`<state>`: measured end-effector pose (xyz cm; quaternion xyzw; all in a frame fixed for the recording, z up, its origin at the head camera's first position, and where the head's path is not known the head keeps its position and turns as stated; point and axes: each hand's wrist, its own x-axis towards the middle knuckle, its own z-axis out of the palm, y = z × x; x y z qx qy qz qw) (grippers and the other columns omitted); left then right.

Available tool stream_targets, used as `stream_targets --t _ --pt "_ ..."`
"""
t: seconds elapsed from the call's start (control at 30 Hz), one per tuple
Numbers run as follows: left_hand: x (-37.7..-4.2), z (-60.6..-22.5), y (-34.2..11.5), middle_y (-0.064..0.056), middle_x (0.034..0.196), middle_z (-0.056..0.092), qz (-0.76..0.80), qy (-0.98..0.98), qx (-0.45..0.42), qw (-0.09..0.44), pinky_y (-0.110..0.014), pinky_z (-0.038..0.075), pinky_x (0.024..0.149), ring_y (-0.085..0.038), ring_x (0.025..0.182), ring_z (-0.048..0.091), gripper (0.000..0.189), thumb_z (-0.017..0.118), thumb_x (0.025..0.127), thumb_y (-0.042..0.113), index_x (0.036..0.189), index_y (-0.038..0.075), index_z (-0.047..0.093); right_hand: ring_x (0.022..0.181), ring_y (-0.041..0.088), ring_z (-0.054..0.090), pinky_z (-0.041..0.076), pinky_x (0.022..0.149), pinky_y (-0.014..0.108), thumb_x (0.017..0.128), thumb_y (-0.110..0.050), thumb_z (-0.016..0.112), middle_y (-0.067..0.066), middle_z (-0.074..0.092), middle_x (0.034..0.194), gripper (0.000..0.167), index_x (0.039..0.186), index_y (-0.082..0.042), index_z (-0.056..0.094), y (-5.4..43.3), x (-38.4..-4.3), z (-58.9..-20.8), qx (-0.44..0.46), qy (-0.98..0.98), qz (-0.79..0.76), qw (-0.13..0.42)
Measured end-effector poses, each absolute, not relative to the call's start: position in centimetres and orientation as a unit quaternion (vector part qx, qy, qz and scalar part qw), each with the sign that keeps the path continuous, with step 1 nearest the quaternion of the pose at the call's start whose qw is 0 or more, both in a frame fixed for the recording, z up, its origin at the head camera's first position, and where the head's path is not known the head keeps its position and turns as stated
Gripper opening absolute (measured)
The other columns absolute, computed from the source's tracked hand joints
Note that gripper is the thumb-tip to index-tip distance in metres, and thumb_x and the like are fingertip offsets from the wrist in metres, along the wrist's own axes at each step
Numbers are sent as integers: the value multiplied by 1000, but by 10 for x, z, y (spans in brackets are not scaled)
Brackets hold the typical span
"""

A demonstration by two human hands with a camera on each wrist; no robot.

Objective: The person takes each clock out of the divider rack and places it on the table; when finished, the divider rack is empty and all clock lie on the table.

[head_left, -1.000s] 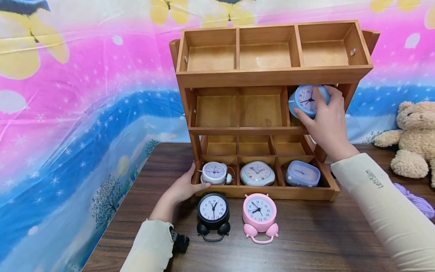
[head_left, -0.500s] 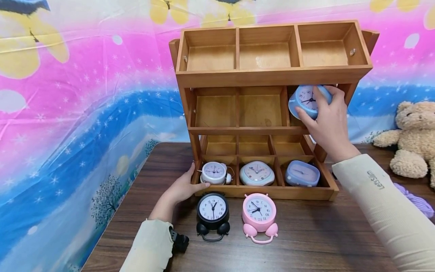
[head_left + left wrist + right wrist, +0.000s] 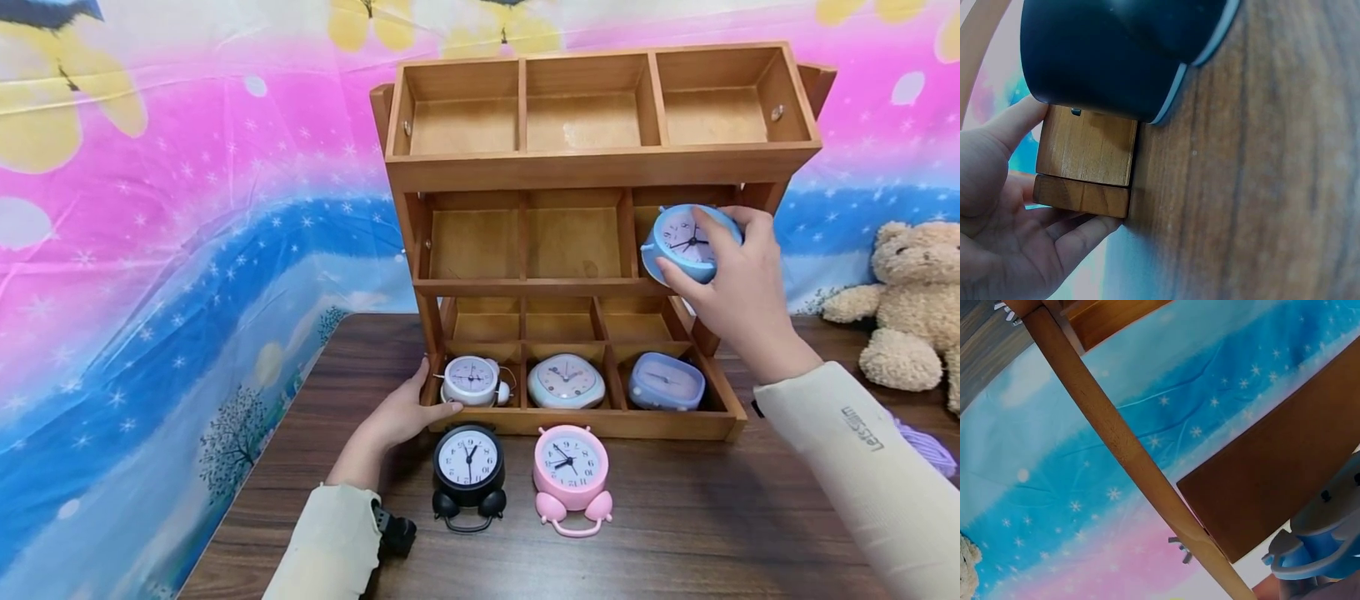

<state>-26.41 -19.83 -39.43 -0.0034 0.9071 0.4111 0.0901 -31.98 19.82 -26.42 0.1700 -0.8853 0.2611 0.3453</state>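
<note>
On the head camera, the right hand [image 3: 750, 292] was out at three o'clock from the rack's centre, its grip narrowed around the blue clock [image 3: 692, 243], thumb low, fingers over the top! The clock hung tilted in front of the middle row's three o'clock compartment; whether it touched the wood could not be told. Down at eight o'clock, the left hand [image 3: 401, 412] held the wooden rack [image 3: 600, 171] by its corner, thumb across the front, just under the white clock [image 3: 471, 379]. That one sat in the bottom row's nine o'clock slot, the mint clock [image 3: 566, 381] in the middle, the violet clock [image 3: 666, 381] at three. On the desk [image 3: 675, 517], the black clock [image 3: 469, 458] lay at seven, the pink clock [image 3: 572, 462] near it at six, with a teddy bear [image 3: 918, 317] way out past three and purple yarn [image 3: 926, 443] at four.

Over to the left wrist: thumb one side, fingers the other, wood between them, and a dark rounded thing [image 3: 1097, 56] loomed at eleven!

Right wrist: a slanting post [image 3: 1113, 440] ran from eleven to five across the patterned backdrop [image 3: 1054, 462], and the blue clock peeked in at four, cut off by the edge; the grip could not be made out there.
</note>
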Motion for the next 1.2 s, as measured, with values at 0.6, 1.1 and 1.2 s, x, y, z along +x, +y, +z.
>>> stream_targets --t 0.6,1.1,1.2 --pt "-265 -394 -198 -22 162 14 408 908 -2 92 -59 25 113 -42 146 20 100 68 94 42 160 9 0 100 40 48 42 72 56 72 -37 88 24 42 125 67 130 -14 63 206 -261 -289 198 -901 234 306" --pt "-265 -394 -199 -24 162 14 408 908 3 96 -59 26 113 -43 146 21 100 68 94 41 160 7 0 87 31 52 45 62 45 70 -50 86 17 42 113 75 134 -20 61 220 -227 -335 196 -933 189 236" --pt "-266 -394 -199 -23 162 14 410 907 1 96 -60 26 113 -43 146 21 100 68 94 41 160 8 0 87 31 52 45 64 45 70 -51 86 17 42 111 75 133 -19 61 223 -224 -345 200 -936 187 223"
